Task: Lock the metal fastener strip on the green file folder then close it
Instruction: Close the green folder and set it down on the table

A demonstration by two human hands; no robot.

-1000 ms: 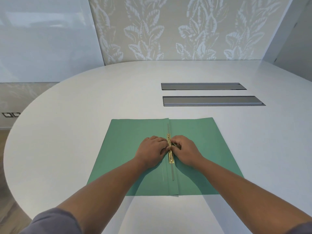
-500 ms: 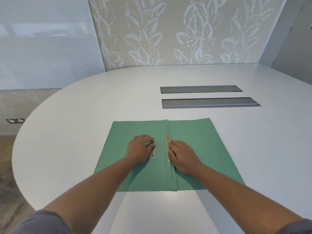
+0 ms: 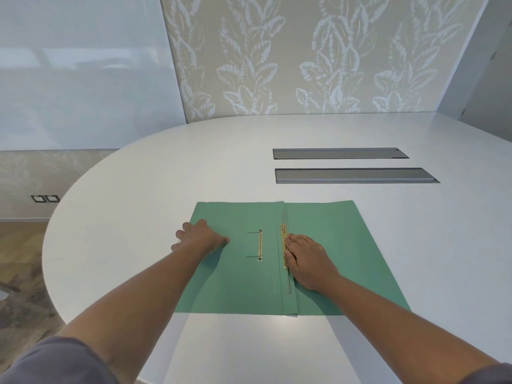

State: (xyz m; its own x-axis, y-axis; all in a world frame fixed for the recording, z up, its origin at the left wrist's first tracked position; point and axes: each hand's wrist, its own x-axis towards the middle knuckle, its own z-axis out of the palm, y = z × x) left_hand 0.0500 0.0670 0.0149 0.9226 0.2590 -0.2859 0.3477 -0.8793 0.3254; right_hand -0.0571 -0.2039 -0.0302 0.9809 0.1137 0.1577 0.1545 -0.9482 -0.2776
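The green file folder [image 3: 346, 245] lies open and flat on the white table. A brass fastener strip [image 3: 284, 246] runs along the spine fold, with a thin metal rod beside it. A second small brass piece [image 3: 260, 245] with two thin prongs lies on the left flap. My right hand [image 3: 310, 261] rests flat on the right flap, fingertips touching the strip. My left hand [image 3: 198, 236] sits at the left flap's outer edge, fingers curled over that edge and the thumb on top of the flap.
The white oval table [image 3: 138, 217] has two long grey recessed slots [image 3: 354, 175] beyond the folder on the right. A leaf-patterned wall stands behind. The table's curved edge drops to a wooden floor on the left.
My left hand left the fastener, set the small brass piece down on the left flap, and slid out to the flap's left edge. My right hand stayed at the strip.
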